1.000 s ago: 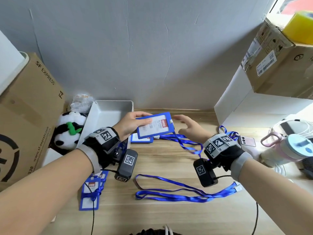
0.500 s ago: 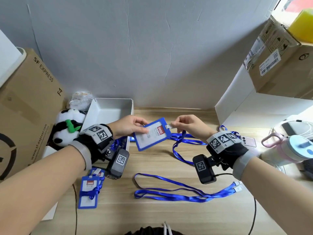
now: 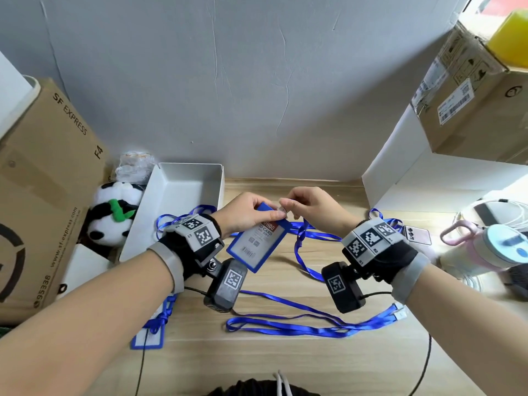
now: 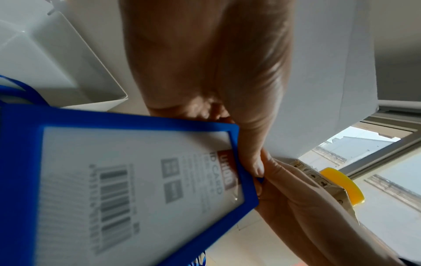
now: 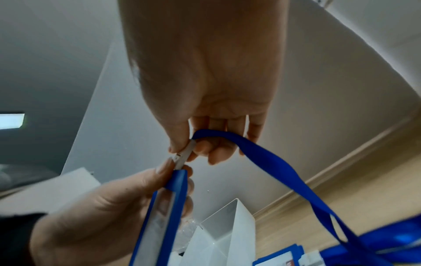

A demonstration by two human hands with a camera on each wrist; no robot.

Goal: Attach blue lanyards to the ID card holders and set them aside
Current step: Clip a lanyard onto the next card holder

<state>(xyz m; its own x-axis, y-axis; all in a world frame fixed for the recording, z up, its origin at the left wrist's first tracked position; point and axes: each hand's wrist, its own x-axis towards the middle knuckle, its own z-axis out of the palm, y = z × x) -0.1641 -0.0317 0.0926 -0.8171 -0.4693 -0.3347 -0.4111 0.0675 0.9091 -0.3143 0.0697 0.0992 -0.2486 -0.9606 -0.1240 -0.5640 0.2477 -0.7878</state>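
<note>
My left hand (image 3: 251,211) pinches the top edge of a blue ID card holder (image 3: 257,241), which hangs tilted above the wooden table. Its printed insert shows in the left wrist view on the holder (image 4: 127,189). My right hand (image 3: 297,207) pinches the white clip (image 5: 183,158) of a blue lanyard (image 5: 273,165) and holds it against the holder's top edge (image 5: 177,180). That lanyard's strap (image 3: 303,252) trails down onto the table. Another blue lanyard (image 3: 300,324) lies loose in front of me.
A holder with a lanyard tied round it (image 3: 151,330) lies at the front left, under my left forearm. A white tray (image 3: 183,178) and a toy panda (image 3: 111,215) stand at the left. At the right stand a pink bottle (image 3: 485,250), a phone (image 3: 415,235) and cardboard boxes (image 3: 471,90).
My right hand picked up the lanyard's clip and brought it to the holder. My left hand turned the holder from flat to hanging, and both hands moved nearer to me.
</note>
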